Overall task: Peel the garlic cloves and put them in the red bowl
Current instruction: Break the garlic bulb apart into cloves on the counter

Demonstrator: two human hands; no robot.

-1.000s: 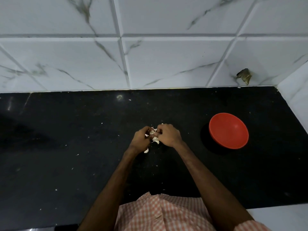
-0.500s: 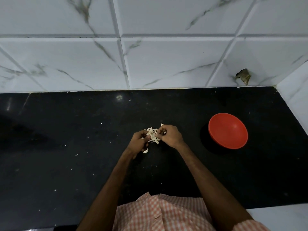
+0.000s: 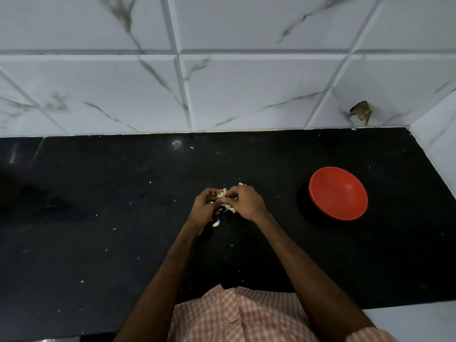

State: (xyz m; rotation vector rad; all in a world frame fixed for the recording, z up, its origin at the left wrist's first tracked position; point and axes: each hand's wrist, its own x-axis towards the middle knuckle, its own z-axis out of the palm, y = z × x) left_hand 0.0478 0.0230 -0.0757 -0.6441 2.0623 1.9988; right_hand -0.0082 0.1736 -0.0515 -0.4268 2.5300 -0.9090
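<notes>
A small heap of pale garlic cloves (image 3: 228,208) lies on the black counter (image 3: 98,206), mostly hidden under my hands. My left hand (image 3: 204,208) and my right hand (image 3: 244,201) meet over the heap, fingers curled, pinching one garlic clove (image 3: 222,194) between them. A single loose clove (image 3: 216,223) lies just below my left hand. The red bowl (image 3: 338,193) stands to the right of my hands, apart from them, and I see nothing inside it.
White marble-look wall tiles (image 3: 246,90) rise behind the counter and at the right side. A broken spot in the tiles (image 3: 361,112) shows at the back right. Small white peel flakes are scattered over the counter. The counter's front edge runs near my checked shirt (image 3: 237,317).
My hands parted slightly half a second ago, baring more of the heap, and have closed together again over one clove. The bowl has not moved.
</notes>
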